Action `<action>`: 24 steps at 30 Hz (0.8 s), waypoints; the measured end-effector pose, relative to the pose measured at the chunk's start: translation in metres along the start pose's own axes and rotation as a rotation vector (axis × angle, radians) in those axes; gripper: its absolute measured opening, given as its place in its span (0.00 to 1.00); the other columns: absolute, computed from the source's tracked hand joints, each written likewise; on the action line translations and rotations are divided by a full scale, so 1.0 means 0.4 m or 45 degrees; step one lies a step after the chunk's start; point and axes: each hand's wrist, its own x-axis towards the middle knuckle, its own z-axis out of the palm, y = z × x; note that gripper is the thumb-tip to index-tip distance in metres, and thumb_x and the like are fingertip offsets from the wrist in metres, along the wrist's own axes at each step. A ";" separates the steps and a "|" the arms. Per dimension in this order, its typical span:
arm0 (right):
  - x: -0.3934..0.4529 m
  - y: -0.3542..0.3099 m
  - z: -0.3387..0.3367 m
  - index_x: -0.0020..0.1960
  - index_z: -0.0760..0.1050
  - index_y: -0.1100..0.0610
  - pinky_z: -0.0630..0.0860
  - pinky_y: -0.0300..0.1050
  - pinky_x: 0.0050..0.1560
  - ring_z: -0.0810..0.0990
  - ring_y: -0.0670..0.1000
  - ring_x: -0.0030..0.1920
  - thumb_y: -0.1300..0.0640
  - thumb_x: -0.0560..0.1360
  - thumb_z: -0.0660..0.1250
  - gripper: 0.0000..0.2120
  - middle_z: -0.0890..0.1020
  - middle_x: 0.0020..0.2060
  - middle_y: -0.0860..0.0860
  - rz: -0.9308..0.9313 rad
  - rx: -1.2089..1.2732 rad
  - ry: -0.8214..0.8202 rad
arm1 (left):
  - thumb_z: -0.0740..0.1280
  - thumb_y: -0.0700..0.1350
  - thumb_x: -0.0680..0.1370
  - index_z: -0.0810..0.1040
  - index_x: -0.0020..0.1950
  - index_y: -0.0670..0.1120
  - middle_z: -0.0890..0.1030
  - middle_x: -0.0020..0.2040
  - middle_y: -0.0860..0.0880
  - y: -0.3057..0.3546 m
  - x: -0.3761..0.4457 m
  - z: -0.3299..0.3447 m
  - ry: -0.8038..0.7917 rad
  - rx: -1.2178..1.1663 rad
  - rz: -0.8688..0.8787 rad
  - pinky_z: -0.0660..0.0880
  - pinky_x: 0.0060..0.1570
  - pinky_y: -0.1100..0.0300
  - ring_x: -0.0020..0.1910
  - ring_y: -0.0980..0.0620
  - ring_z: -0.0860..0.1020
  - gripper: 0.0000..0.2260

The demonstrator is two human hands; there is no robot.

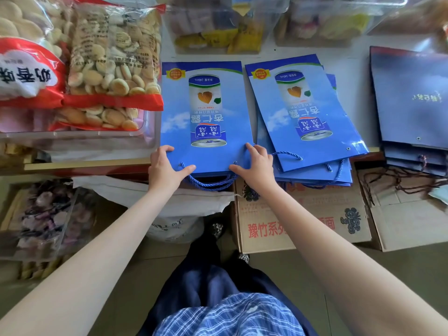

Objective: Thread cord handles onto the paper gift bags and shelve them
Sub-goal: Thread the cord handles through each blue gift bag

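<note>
Head cam, looking down at a white shelf (266,53) with both arms stretched out. A flat blue gift bag (206,117) with a drink can printed on it lies at the shelf's front edge, its open end hanging a bit over the lip toward the person. The left hand (164,169) has a grip on the bag's near left corner, fingers curled over the side edge and thumb lying across the top. The right hand (255,166) does the same on the near right corner, fingers hooked over the side, thumb along the bottom edge. So both are closed onto the bag, not loose. Its twisted blue cord handles (211,183) are already through the eyelets and loop down below the shelf edge between the two hands.

Just right of it is a messy stack of matching blue bags (312,132), fanned out, a few with cord showing. Further right is a pile of dark navy bags (412,105) with dark cords dangling. Left side has biscuit packets (106,69) in clear tubs. Under the shelf there's a cardboard box (303,219) with red print.
</note>
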 end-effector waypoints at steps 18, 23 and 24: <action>-0.054 0.072 0.008 0.75 0.56 0.60 0.62 0.55 0.70 0.62 0.60 0.72 0.67 0.74 0.64 0.33 0.61 0.73 0.59 -0.774 -0.782 -0.027 | 0.73 0.34 0.68 0.66 0.72 0.44 0.70 0.67 0.34 -0.053 -0.019 0.014 -0.039 1.284 0.856 0.70 0.62 0.49 0.65 0.37 0.72 0.34; -0.049 0.063 -0.021 0.77 0.45 0.53 0.52 0.46 0.72 0.51 0.53 0.75 0.67 0.77 0.57 0.34 0.50 0.77 0.53 -0.782 -0.877 -0.084 | 0.79 0.32 0.59 0.75 0.65 0.43 0.78 0.59 0.35 -0.057 0.000 0.001 -0.099 1.297 0.899 0.76 0.52 0.50 0.56 0.39 0.79 0.36; -0.044 0.060 -0.025 0.77 0.45 0.52 0.53 0.46 0.71 0.52 0.53 0.75 0.68 0.77 0.57 0.34 0.50 0.77 0.53 -0.792 -0.881 -0.087 | 0.80 0.33 0.56 0.76 0.65 0.43 0.79 0.58 0.35 -0.061 0.006 -0.001 -0.114 1.308 0.901 0.77 0.50 0.50 0.54 0.39 0.80 0.37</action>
